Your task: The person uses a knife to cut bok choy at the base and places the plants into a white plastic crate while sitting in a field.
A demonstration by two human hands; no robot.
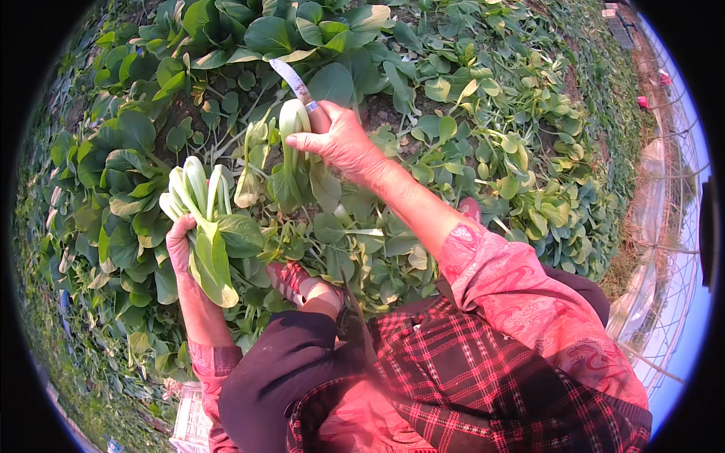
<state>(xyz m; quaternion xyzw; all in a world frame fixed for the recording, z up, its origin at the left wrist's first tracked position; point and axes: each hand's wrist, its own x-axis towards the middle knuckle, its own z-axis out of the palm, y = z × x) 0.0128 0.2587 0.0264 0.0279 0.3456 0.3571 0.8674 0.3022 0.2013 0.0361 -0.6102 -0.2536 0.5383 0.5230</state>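
My left hand is closed around a head of bok choy, its pale stalks upward and green leaves hanging down in front of the wrist. My right hand grips a knife with a short curved blade, its tip pointing up and to the left. Soil marks the metal near the handle. Under the right thumb are pale, bent bok choy stalks, with leaves drooping below; they look pinched against the handle. A wilted yellowish leaf hangs between the two hands.
Standing bok choy plants grow to the left, with more large leaves at the far side. Cut leaves litter the ground by my shoe. A white plastic crate stands at lower left. Greenhouse framing lines the right.
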